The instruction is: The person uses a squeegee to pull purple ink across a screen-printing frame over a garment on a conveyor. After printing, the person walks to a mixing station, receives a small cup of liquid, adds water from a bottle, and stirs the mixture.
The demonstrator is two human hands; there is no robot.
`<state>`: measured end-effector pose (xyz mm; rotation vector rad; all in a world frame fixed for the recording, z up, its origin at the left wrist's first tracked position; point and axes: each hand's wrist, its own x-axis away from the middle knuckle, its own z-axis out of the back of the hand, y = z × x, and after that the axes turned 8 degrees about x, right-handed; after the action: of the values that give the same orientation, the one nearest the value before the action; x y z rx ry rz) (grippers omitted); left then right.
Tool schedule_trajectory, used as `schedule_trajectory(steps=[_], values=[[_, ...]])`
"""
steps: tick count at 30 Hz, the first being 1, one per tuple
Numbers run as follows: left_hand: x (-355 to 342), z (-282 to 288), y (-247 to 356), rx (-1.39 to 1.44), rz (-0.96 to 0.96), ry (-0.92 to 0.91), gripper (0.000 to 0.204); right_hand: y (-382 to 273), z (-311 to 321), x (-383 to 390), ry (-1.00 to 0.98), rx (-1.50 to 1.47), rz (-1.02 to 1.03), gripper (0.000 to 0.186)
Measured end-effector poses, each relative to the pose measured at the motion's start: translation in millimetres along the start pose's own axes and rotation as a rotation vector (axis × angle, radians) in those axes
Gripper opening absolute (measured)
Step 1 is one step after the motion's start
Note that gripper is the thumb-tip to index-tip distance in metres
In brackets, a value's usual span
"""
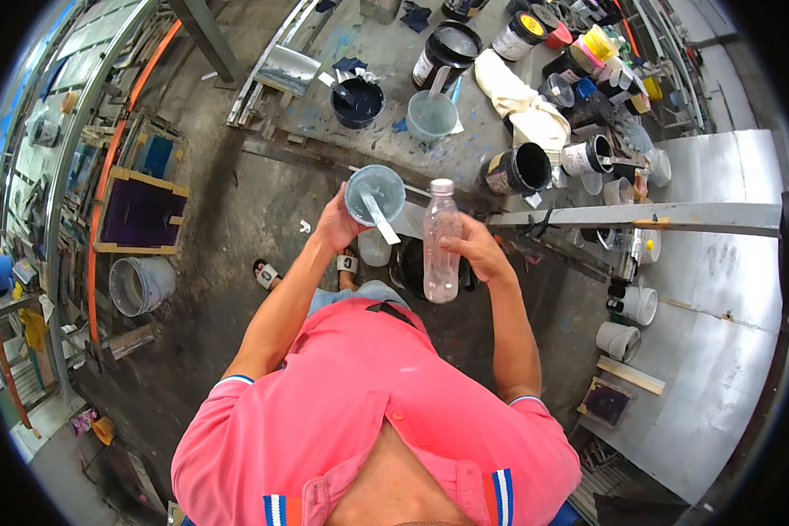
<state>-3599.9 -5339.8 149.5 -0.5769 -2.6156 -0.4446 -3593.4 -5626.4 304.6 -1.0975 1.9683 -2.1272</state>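
Note:
My left hand (337, 223) grips a small translucent plastic cup (359, 188) by its side. A pale flat stirring stick (378, 216) leans in the cup, its end sticking out over the rim toward me. In my right hand (479, 249) is a clear plastic bottle (441, 276) with a white cap, held nearly upright around its middle. The bottle looks mostly see-through; whether liquid is in it I cannot tell. Both hands are in front of the table's near edge, the cup and bottle a short gap apart.
On the stained worktable (351, 145) stand a dark ink bowl (358, 103), another translucent cup (431, 116), an open black tub (517, 168) and a cream cloth (539, 114). A metal bar (640, 216) juts out at right. A grey bucket (142, 286) sits on the floor at left.

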Motion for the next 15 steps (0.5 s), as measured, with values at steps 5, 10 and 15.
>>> schedule_trajectory(steps=[5, 10, 15], values=[[20.1, -5.2, 11.6, 0.057, -0.032, 0.011, 0.056, 5.3, 17.3, -32.5, 0.613, 0.268, 0.314, 0.054], [57.6, -5.0, 21.0, 0.113, -0.111, 0.027, 0.057, 6.0, 29.0, -100.8, 1.215, 0.633, 0.426, 0.070], [100.2, -9.6, 33.1, 0.178, -0.221, 0.126, 0.048, 36.8, 41.0, -158.3, 1.284, 0.581, 0.420, 0.087]])
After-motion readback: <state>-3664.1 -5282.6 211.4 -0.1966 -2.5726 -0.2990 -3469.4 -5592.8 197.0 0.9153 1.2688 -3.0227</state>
